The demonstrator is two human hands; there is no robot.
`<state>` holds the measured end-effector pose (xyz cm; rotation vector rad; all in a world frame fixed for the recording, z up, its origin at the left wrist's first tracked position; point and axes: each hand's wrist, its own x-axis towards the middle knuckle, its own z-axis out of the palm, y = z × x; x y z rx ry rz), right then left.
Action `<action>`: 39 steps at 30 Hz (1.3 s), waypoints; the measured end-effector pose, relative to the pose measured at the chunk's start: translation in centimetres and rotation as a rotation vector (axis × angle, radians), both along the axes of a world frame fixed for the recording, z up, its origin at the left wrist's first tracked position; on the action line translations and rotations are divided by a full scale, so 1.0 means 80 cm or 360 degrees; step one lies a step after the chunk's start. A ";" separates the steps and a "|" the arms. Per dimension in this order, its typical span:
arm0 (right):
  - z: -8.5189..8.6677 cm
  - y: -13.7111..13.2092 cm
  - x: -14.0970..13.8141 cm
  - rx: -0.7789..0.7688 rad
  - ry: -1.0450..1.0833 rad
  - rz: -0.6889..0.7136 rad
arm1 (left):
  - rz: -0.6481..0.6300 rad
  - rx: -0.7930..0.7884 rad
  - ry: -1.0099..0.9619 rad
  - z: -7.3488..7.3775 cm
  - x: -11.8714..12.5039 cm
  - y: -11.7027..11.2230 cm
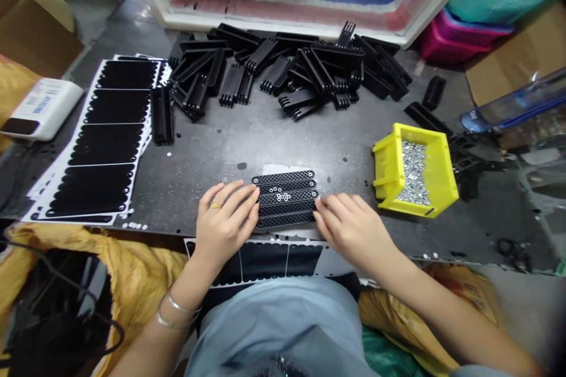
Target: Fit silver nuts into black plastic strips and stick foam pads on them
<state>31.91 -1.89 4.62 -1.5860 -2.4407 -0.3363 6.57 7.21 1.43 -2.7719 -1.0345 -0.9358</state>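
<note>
Several black ribbed plastic strips [285,199] lie side by side on the dark table [283,135] in front of me. A small cluster of silver washers [283,196] rests on top of them. My left hand [225,221], with a ring, touches the strips' left ends, its fingers stretched out flat. At the right ends rests my right hand [349,227], fingers extended and pressed against the strips. Neither hand holds anything.
A heap of black plastic parts [287,68] fills the table's far side. A yellow bin [389,171] of small silver pieces stands at right. Sheets of black stickers [106,141] lie at left and another sheet [265,259] at the near edge. Pink and teal baskets [460,29] sit far right.
</note>
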 end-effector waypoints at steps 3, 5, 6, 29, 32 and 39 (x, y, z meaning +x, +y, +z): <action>-0.006 0.025 -0.011 -0.0036 0.0329 -0.0030 | -0.0001 0.0015 0.0010 -0.001 0.000 -0.001; -0.014 0.041 -0.018 -0.0090 0.0517 0.0002 | 0.0023 0.0029 0.0037 -0.001 0.001 -0.002; -0.018 0.045 -0.020 -0.0120 0.0588 0.0016 | 0.0034 0.0033 0.0050 0.000 0.001 -0.003; -0.017 -0.041 0.012 0.0228 -0.0325 0.0229 | -0.0203 -0.0175 0.0132 0.018 0.023 0.016; -0.015 -0.033 0.023 0.0234 -0.0221 0.0339 | -0.0217 -0.0173 0.0095 0.018 0.027 0.023; -0.008 0.010 -0.002 -0.0145 0.0653 0.0055 | -0.0114 -0.0320 -0.0005 0.016 0.000 0.017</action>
